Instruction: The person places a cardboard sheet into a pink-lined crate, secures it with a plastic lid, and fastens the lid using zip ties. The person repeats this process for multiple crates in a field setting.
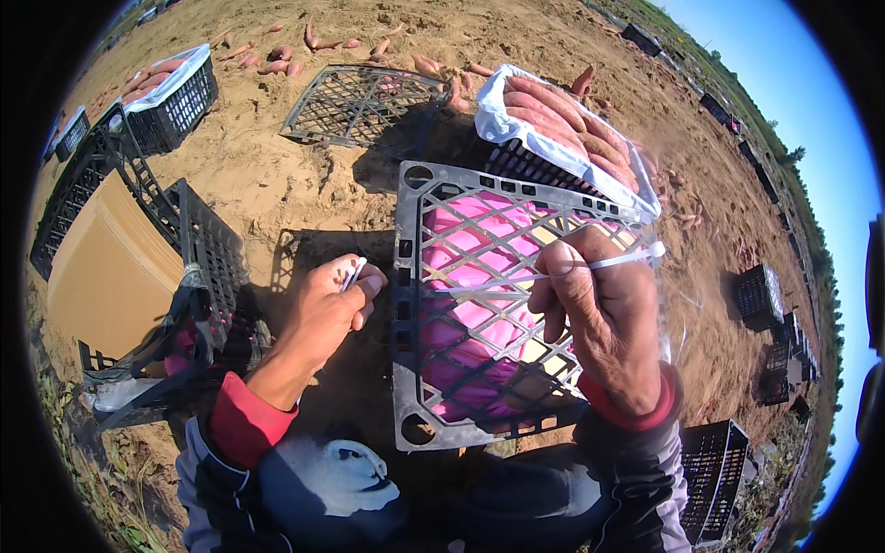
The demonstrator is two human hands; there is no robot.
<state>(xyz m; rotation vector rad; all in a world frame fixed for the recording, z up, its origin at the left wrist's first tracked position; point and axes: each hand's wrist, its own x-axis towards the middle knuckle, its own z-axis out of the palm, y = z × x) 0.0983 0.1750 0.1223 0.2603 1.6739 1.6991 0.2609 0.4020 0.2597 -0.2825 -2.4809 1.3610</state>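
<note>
My left hand (339, 297) is closed around white zip ties (358, 266), with two heads poking up above the fingers. It hovers just left of a black plastic crate with a lattice lid (406, 359). Between thumb and fingers, my right hand (598, 304) pinches another white zip tie (626, 259). Its head points right, and its tail runs left over the lattice. Pink plastic (473, 325) and some tan material show through the openings. My right hand covers part of the lid's right side.
Beyond the lid stands a lined crate of sweet potatoes (553, 114). A lattice panel (332, 104) lies on the sandy soil, near loose sweet potatoes (280, 59). On the left, a crate holds cardboard sheets (117, 256). Another black crate (712, 477) stands at lower right.
</note>
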